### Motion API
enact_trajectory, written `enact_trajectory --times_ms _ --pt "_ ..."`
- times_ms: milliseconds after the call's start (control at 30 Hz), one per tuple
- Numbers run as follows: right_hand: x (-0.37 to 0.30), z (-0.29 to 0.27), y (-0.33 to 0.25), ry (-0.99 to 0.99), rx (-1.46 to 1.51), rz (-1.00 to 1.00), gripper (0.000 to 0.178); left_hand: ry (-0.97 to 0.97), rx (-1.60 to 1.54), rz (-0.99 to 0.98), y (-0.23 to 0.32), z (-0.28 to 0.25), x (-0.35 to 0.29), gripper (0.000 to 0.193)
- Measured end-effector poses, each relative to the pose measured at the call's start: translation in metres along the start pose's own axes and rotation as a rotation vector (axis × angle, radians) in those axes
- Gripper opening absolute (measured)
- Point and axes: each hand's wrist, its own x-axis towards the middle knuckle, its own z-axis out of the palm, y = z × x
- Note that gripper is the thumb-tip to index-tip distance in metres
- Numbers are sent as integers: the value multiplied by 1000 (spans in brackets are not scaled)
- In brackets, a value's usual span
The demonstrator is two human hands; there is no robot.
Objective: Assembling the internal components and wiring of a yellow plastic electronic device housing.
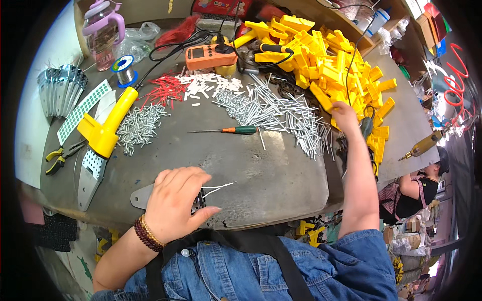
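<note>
My left hand (pixel 175 200) lies curved over a flat metal blade (pixel 142 196) near the bench's front edge, its thumb stretched out to the right. Between thumb and fingers shows a dark part, from which two thin white wires (pixel 218 187) stick out. With its fingers closed at the end of a yellow plastic handle (pixel 321 96), my right hand (pixel 345 118) reaches to the edge of a heap of yellow handles (pixel 321 55); the fingertips are partly hidden. A yellow-handled tool with a perforated metal blade (pixel 106 135) rests left of my left hand.
A green screwdriver (pixel 241 130) lies mid-bench, before piles of screws (pixel 140 125), metal pins (pixel 296 113), white sleeves (pixel 206 84) and red pieces (pixel 165 89). An orange meter (pixel 208 55), a solder spool (pixel 124 71) and pliers (pixel 63 158) stand around. Another person (pixel 416 193) works at the far right.
</note>
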Motion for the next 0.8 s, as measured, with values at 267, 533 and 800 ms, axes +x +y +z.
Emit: enact_trajectory --times_ms 267,533,800 --pt "-58 -105 -114 -283 480 -323 25 328 146 138 22 -14 21 59" --pt "-95 -87 -198 -176 81 -606 25 431 20 221 30 -43 42 39" --pt "-90 -5 -135 -262 -265 -708 14 693 -1270 -414 25 -30 -9 51"
